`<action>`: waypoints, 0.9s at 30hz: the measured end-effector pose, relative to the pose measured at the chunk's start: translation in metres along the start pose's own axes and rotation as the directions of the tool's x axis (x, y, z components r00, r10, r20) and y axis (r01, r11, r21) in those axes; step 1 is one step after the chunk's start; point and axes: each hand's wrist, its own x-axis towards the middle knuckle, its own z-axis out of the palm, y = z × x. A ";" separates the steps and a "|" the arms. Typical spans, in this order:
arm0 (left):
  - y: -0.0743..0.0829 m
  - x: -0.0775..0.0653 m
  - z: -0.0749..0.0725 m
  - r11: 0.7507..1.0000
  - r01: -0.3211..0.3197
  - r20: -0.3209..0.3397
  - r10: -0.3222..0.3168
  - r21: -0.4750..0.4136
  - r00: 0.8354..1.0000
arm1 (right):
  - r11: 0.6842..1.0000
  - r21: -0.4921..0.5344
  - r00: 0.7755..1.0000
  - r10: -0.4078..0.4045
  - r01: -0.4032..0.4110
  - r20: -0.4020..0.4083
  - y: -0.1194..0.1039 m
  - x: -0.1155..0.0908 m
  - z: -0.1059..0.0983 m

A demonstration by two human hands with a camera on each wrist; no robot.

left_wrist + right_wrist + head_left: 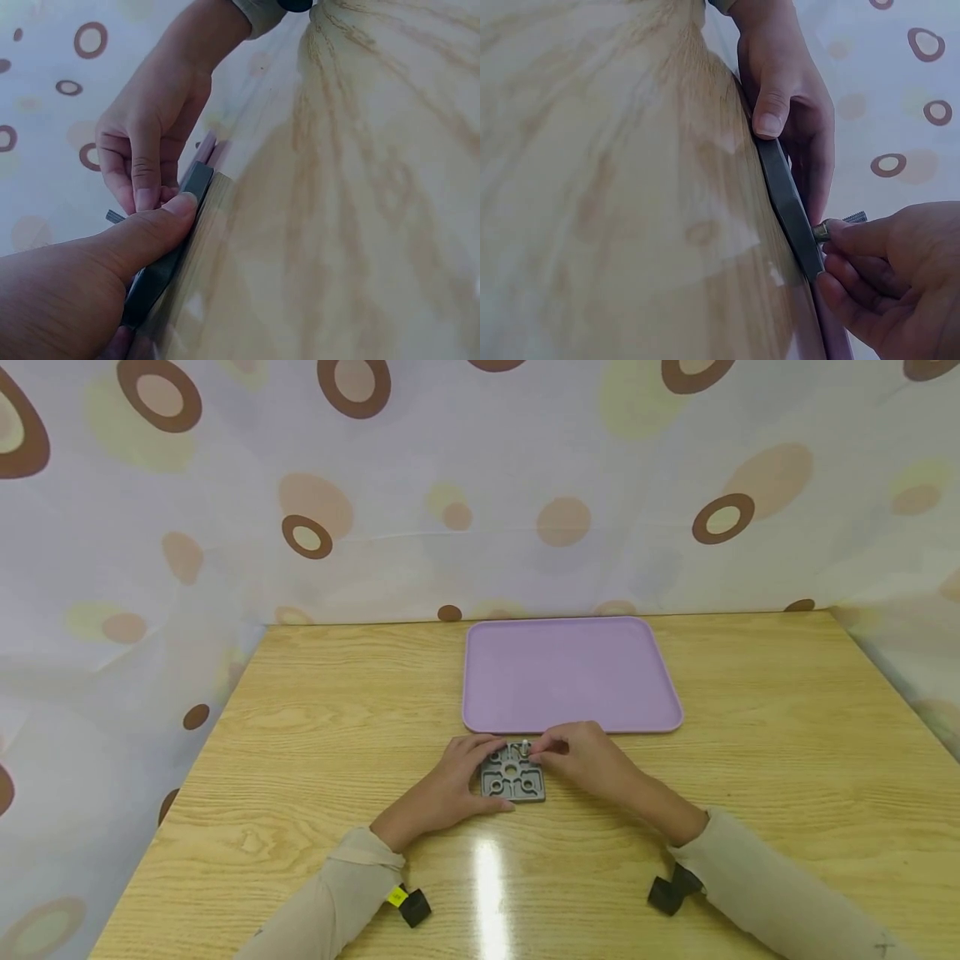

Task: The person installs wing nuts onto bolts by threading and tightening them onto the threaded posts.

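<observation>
A grey square metal plate with several round holes lies on the table. My left hand holds it from the left side, thumb along the near edge and fingers at the far left corner. At the plate's far right corner a small threaded metal bolt stands up from its surface. My right hand pinches this bolt between thumb and fingers; in the right wrist view, the ridged end of the bolt sticks out past the fingertips. The left wrist view shows the plate edge-on under my left thumb.
A light purple tray lies just behind the plate, close to both hands. Around the wooden table hangs a white cloth with brown and beige circles, at the back and both sides.
</observation>
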 end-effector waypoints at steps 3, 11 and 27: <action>-0.001 0.000 0.000 1.000 0.008 -0.003 -0.008 -0.005 1.000 | 1.000 0.002 1.000 0.000 0.000 0.000 0.000 0.000 0.001; -0.002 0.000 0.001 1.000 0.000 -0.004 0.000 -0.007 1.000 | 1.000 -0.013 1.000 0.001 -0.001 -0.002 0.000 -0.001 0.001; -0.004 0.000 0.002 1.000 -0.008 -0.004 0.008 0.012 1.000 | 1.000 0.027 1.000 0.013 -0.013 0.021 -0.001 -0.001 0.001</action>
